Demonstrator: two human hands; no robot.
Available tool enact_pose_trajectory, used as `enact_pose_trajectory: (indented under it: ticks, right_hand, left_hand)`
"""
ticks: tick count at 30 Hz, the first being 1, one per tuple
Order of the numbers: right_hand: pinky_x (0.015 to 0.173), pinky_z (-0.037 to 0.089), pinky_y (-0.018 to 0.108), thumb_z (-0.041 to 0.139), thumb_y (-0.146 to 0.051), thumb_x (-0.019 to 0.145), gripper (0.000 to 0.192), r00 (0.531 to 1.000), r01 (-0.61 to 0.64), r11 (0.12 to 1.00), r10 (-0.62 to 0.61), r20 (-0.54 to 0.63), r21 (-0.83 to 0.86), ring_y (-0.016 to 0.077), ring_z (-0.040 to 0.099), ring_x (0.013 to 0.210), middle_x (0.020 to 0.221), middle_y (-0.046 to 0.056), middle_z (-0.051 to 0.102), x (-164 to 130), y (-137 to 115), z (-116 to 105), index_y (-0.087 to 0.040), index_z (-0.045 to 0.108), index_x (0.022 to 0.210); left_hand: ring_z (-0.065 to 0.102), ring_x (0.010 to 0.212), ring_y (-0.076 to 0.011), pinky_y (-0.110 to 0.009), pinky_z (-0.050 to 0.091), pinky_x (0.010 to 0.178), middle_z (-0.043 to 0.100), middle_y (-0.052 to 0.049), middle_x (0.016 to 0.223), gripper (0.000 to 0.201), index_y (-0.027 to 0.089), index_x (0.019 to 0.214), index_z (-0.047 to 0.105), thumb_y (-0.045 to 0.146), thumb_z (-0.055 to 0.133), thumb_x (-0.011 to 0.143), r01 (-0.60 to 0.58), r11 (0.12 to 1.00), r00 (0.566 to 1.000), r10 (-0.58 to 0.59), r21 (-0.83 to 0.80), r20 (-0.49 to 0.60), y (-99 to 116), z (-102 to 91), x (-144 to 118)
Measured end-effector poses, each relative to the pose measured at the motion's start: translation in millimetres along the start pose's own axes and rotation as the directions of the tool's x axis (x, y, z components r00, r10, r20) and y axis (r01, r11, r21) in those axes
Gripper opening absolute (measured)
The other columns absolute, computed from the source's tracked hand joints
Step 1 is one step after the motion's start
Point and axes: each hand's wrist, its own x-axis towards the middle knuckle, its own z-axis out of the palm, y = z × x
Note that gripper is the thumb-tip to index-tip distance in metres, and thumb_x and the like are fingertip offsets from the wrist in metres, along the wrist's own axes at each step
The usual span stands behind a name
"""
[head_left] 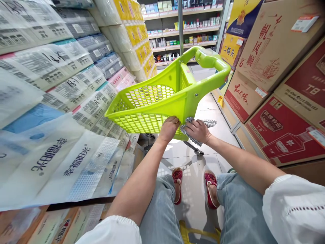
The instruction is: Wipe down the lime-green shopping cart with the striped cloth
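Observation:
A small lime-green shopping cart (pixel 142 113) stands side-on before me, its basket pointing left and its handle up at the right. My left hand (pixel 170 129) is closed at the lower side of the basket, its fingers bent against the lattice edge. On the panel beneath the handle, my right hand (pixel 198 131) presses a grey-and-white striped cloth (pixel 210 123), with the fingers curled over it. Part of the cloth hangs below the hand and part sticks out to the right. The basket holds nothing that I can see.
Stacked tissue packs (pixel 76 162) crowd the left side, with yellow-wrapped rolls (pixel 137 37) behind. Cardboard cartons (pixel 279 135) line the right shelf. A metal pole (pixel 180 27) rises behind the cart. Shelves of bottles (pixel 195 24) stand at the back. Something yellow (pixel 198 232) lies below me.

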Motion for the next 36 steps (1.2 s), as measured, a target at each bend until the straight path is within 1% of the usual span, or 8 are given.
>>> enact_pose_trajectory:
  ticks: [4,9,12,19,22,26,32,36]
  right_hand:
    - [0.079,0.032,0.033,0.046,-0.021,0.090,0.022,0.999,-0.006,0.999,0.004,0.033,0.035,0.0168,0.053,0.093,0.112,0.003,0.065,11.1,-2.4,-1.0,-0.025,0.065,0.101]
    - [0.088,0.030,0.038,0.043,-0.028,0.093,0.028,0.977,-0.193,0.981,0.190,-0.092,-0.025,0.0223,0.048,0.107,0.124,0.007,0.059,48.9,19.7,-31.5,-0.026,0.060,0.114]
    - [0.090,0.030,0.040,0.043,-0.029,0.092,0.029,0.956,-0.268,0.962,0.261,-0.136,-0.040,0.0239,0.047,0.109,0.126,0.008,0.057,53.4,26.2,-33.0,-0.026,0.059,0.117]
    - [0.082,0.033,0.036,0.049,-0.021,0.089,0.025,0.998,-0.048,0.996,0.050,-0.027,0.072,0.0202,0.052,0.098,0.116,0.005,0.064,3.3,-3.3,19.1,-0.026,0.064,0.108]
    - [0.081,0.034,0.035,0.050,-0.019,0.088,0.026,1.000,0.012,0.994,-0.012,0.002,0.108,0.0189,0.053,0.097,0.115,0.004,0.065,-6.6,-10.0,27.8,-0.026,0.065,0.108]
    - [0.083,0.034,0.035,0.047,-0.021,0.090,0.026,1.000,0.011,0.998,-0.012,0.019,0.063,0.0184,0.052,0.098,0.117,0.003,0.064,8.0,1.4,13.7,-0.027,0.064,0.109]
    - [0.090,0.031,0.040,0.043,-0.028,0.092,0.030,0.968,-0.234,0.972,0.230,-0.099,-0.027,0.0229,0.048,0.105,0.126,0.007,0.058,47.1,22.6,-22.0,-0.026,0.059,0.117]
    - [0.090,0.031,0.040,0.045,-0.028,0.091,0.028,0.975,-0.208,0.978,0.205,-0.088,-0.024,0.0228,0.047,0.105,0.123,0.006,0.059,38.0,15.6,-11.4,-0.027,0.060,0.114]
  left_hand:
    - [0.052,0.101,-0.0222,-0.036,0.041,0.087,0.063,-0.010,0.099,0.020,0.017,0.093,0.067,0.015,0.047,0.089,-0.004,1.000,1.000,0.004,-0.024,0.012,-2.2,-2.4,0.4]
    - [0.053,0.098,-0.0224,-0.035,0.042,0.083,0.063,-0.009,0.095,0.020,0.017,0.091,0.067,0.018,0.047,0.090,0.036,0.998,0.999,-0.036,-0.048,0.007,-4.8,-0.7,0.6]
    - [0.053,0.100,-0.0217,-0.034,0.041,0.084,0.063,-0.009,0.098,0.020,0.017,0.096,0.066,0.019,0.047,0.090,0.034,0.997,0.999,-0.033,-0.073,0.005,-6.9,-0.2,0.6]
    - [0.053,0.098,-0.0209,-0.033,0.041,0.083,0.062,-0.008,0.094,0.018,0.017,0.089,0.067,0.019,0.050,0.089,0.009,1.000,1.000,-0.009,-0.016,0.018,-9.5,-1.6,2.0]
    - [0.053,0.098,-0.0207,-0.033,0.041,0.082,0.063,-0.008,0.094,0.018,0.017,0.091,0.068,0.018,0.050,0.089,-0.002,1.000,1.000,0.002,-0.024,0.010,-11.3,-1.6,1.6]
    - [0.052,0.097,-0.0213,-0.033,0.042,0.081,0.063,-0.008,0.094,0.018,0.018,0.091,0.068,0.017,0.050,0.088,-0.011,0.999,1.000,0.011,-0.040,-0.009,-14.2,-1.4,-1.0]
    - [0.053,0.095,-0.0211,-0.033,0.042,0.080,0.064,-0.007,0.095,0.022,0.018,0.094,0.068,0.015,0.047,0.089,0.010,0.998,1.000,-0.012,-0.063,-0.025,-16.8,0.7,-4.4]
    - [0.053,0.096,-0.0207,-0.033,0.042,0.082,0.064,-0.007,0.095,0.020,0.018,0.093,0.068,0.016,0.049,0.088,0.006,0.998,1.000,-0.007,-0.065,-0.014,-18.3,1.3,-5.2]
